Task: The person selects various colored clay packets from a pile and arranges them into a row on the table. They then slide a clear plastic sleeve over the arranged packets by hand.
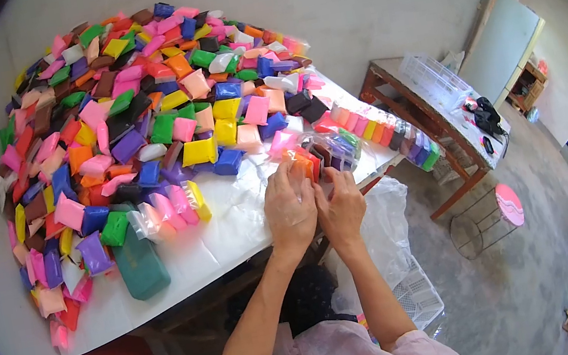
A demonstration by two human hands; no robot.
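My left hand and my right hand are close together at the table's front edge. Both are closed around a clear plastic bag of small colored packets, with orange and dark ones showing at the fingertips. The fingers partly hide it, so how much each hand grips is hard to see. To the left, pink, peach and yellow packets stand in a short row. Beside that row lies a dark green box. A huge heap of soft colored packets covers the back and left of the table.
Filled clear bags of packets line the table's right end. Below the edge hang clear plastic sheeting and a white basket. Farther right are a wooden table with a clear crate and a pink-topped stool.
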